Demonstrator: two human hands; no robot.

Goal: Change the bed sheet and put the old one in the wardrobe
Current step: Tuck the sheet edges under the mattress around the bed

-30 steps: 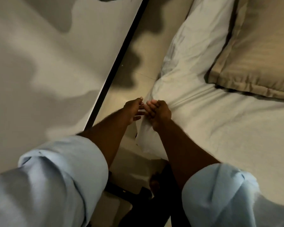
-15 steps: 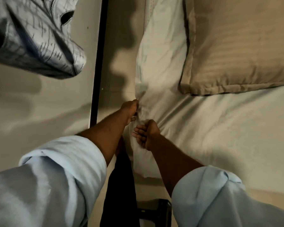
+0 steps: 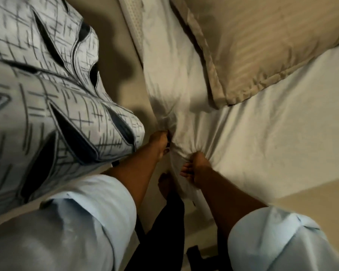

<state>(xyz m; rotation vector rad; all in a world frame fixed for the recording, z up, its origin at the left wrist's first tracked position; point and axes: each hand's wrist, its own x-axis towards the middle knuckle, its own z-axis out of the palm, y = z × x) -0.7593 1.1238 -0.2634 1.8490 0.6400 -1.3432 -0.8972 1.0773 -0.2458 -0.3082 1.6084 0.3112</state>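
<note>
**We bunched the bed sheet's edge in both hands**

The pale cream cotton bed sheet [image 3: 252, 133] lay over the mattress from 12 round to 4 o'clock. A second earlier our hands had met fingertip to fingertip at its edge, and now they had parted. Our right hand [image 3: 196, 166], just below centre, curled round a gathered fold, with creases fanning off toward 3 o'clock. Our left hand [image 3: 160, 142], at its 10 o'clock, pinched the hem, its fingertips lost in the cloth. We judged the old sheet was only starting to pull free. The tan striped pillow [image 3: 262, 45] sat on it at 1 o'clock, so it would need shifting. As our view swung, a grey-white patterned cloth with dark leaf shapes [image 3: 47, 94] had come in at 9 o'clock.
</note>
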